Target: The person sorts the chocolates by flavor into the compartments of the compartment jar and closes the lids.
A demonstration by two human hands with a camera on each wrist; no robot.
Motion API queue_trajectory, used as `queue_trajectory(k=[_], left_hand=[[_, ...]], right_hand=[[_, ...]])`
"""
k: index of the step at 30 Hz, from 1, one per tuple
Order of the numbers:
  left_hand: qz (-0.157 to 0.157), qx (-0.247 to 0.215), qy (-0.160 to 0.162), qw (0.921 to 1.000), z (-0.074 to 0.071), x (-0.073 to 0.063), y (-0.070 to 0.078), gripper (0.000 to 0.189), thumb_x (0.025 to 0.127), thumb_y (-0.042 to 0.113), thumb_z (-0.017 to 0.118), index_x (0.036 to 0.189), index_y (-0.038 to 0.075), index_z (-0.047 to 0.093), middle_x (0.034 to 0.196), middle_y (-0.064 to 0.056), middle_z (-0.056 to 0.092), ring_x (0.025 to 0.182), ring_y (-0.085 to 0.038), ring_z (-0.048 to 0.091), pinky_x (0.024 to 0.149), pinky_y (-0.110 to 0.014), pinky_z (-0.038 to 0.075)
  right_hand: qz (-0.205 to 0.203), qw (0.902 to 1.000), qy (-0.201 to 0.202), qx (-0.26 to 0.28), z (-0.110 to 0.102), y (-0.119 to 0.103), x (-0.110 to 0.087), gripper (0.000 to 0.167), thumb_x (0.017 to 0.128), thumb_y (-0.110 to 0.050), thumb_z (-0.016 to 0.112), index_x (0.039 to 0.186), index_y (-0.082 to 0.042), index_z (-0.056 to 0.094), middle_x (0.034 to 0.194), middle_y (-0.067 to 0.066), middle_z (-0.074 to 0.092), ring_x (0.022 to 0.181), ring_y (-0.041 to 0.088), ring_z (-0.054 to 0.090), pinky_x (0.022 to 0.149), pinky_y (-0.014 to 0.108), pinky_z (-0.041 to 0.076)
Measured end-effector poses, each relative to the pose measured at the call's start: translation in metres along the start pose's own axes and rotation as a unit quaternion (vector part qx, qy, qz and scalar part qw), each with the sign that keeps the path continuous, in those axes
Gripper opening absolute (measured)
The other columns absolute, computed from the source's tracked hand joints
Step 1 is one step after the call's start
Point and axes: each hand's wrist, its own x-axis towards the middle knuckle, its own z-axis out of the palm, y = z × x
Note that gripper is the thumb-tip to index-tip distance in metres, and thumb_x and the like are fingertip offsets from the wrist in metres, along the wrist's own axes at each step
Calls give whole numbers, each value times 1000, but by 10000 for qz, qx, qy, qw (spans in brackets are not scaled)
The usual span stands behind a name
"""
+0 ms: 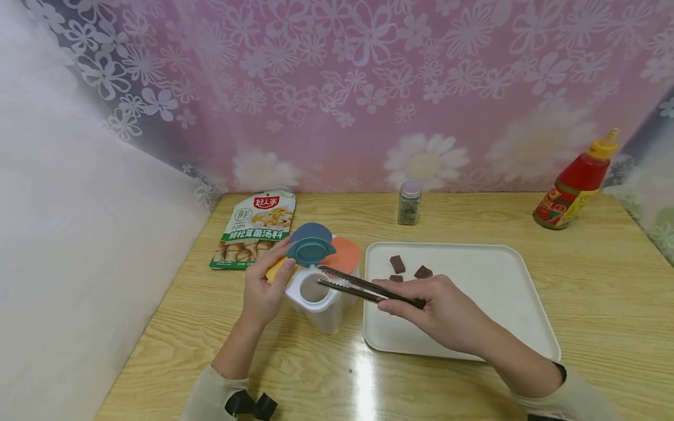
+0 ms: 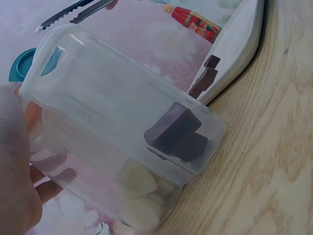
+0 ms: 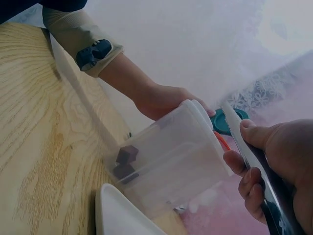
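Observation:
My left hand (image 1: pixel 265 292) grips a clear storage container (image 1: pixel 327 318) by its top, fingers wrapped behind it. The teal flip lid (image 1: pixel 310 251) stands raised, uncovering one round opening. In that compartment, dark brown chunks (image 2: pixel 173 128) lie at the bottom; the neighbouring compartment holds pale pieces (image 2: pixel 139 196). My right hand (image 1: pixel 447 307) holds black tongs (image 1: pixel 360 282), their serrated tips apart with nothing between them, over the opening in the head view. Several more brown chunks (image 1: pixel 397 264) lie on the white tray (image 1: pixel 495 280), partly hidden by my right hand.
Behind the container lies a green and white food packet (image 1: pixel 258 228). A small spice jar (image 1: pixel 409 203) stands behind the tray, and a red sauce bottle (image 1: pixel 574 184) at the back right. Yellow and orange lids (image 1: pixel 344 254) cover other compartments.

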Motion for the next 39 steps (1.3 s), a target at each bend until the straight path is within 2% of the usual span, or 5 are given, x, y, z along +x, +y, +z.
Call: queue_trajectory(k=[3,10,18,27,39], left_hand=[[-15,45,6,10000,-1,0,-1,29,92,-2,61,119,2,72,131,-17,66,130,-30,58,107,-25,47],[-52,92,17,9999,-1,0,1,30,90,-5,62,119,0,72,130,-19,66,130,-34,57,107,-23,45],[-73,117,-15,9999,0,1,1,30,92,-3,62,119,2,72,130,-16,67,130,-32,57,109,-24,44],[-145,81,3,9999,1,1,2,28,93,-2,62,119,2,72,131,-16,66,131,-31,57,108,-22,44],[-115,104,-2,9999,0,-1,0,28,93,-2,62,119,2,72,129,-15,67,130,-31,58,109,-24,44]], right_hand=[[122,9997,49,196,-5,5,-5,34,90,-30,73,124,-24,72,80,-21,70,54,-5,22,49,14,29],[304,9990,254,224,-16,16,-17,34,91,-23,73,125,-22,72,71,-18,66,54,-4,26,46,16,30],[503,9978,417,81,-23,25,-30,34,92,-20,72,126,-21,71,91,-10,76,70,1,62,55,21,44],[887,9949,462,-159,-27,36,-41,37,91,-23,73,127,-18,71,93,-4,77,61,1,54,46,20,33],[1054,9888,665,-821,-35,64,-54,38,91,-24,73,128,-15,70,95,1,78,64,0,59,46,21,35]])
